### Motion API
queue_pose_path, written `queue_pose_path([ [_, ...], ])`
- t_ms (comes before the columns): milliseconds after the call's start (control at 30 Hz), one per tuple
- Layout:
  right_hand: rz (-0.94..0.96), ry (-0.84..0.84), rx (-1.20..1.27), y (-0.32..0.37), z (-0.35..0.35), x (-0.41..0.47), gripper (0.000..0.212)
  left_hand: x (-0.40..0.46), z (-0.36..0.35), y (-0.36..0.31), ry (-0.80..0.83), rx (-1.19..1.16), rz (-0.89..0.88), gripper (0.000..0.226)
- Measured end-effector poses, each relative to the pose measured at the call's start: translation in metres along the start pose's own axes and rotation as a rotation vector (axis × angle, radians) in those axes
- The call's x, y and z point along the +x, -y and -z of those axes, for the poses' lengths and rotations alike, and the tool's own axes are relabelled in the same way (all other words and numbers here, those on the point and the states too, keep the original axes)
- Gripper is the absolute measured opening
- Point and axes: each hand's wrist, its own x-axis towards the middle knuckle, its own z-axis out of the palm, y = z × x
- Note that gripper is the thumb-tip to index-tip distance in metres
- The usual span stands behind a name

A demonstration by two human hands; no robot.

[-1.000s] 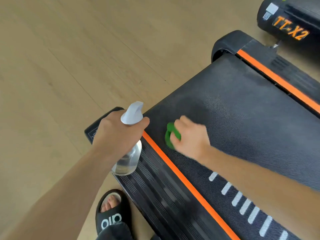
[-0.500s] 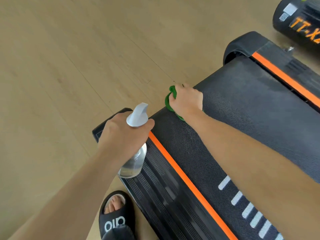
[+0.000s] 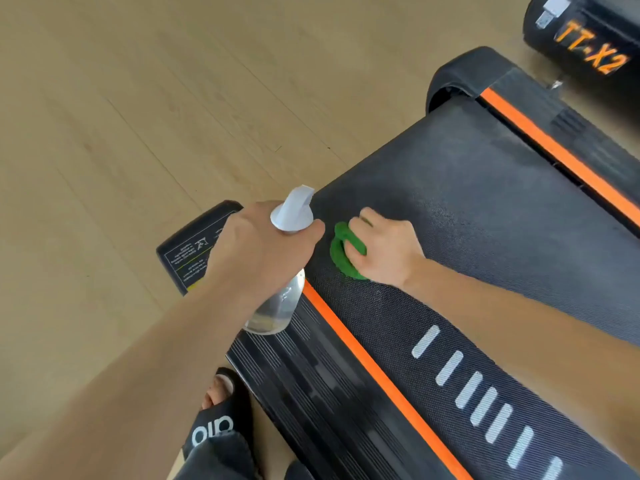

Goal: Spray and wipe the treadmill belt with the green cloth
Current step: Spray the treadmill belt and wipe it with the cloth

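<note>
**Cloth pressed on the belt, bottle held beside it**

The cloth (image 3: 343,252) is bunched up and green. It is gripped by the right hand (image 3: 384,247), with the fingers curled over it, and it is pressed down on the belt (image 3: 467,209). Only the part of the cloth sticking out on the thumb side of the hand is seen; the rest is hidden under the palm. The hand and cloth are close to the end of the belt, just beside the orange stripe (image 3: 363,362) that runs along the belt's edge.

The bottle (image 3: 280,299) is held by the left hand (image 3: 256,251), with the fingers wrapped round its neck. The white spray top is seen above the hand and the clear body below it. The bottle is held upright over the ridged side rail (image 3: 311,393), just beside the right hand. The two hands are close together but are not touching.

White dashes (image 3: 471,389) are printed on the belt under the right forearm. A foot in a black slipper (image 3: 218,420) is seen on the wood floor (image 3: 121,116), below the left arm. A black roll (image 3: 588,39) with orange letters is seen far beyond the right hand.
</note>
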Motion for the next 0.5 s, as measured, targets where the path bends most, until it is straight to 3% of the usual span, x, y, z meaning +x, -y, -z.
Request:
queue_pose_path([
  [100,-0.493,0.053,-0.091,-0.017,-0.003,0.041,0.031,-0.004,-0.004,0.0,0.002,0.022,-0.032,0.041],
  [167,-0.554,0.069,-0.072,-0.008,-0.001,0.039,0.031,-0.006,-0.005,-0.001,0.002,0.028,-0.035,0.041],
  [367,-0.261,0.063,0.062,0.031,0.05,-0.119,0.021,-0.012,-0.013,-0.019,0.037,0.066,-0.085,0.033],
  [500,0.026,0.05,0.037,0.01,0.056,-0.141,0.024,-0.015,-0.024,-0.023,0.033,0.09,-0.129,0.036],
])
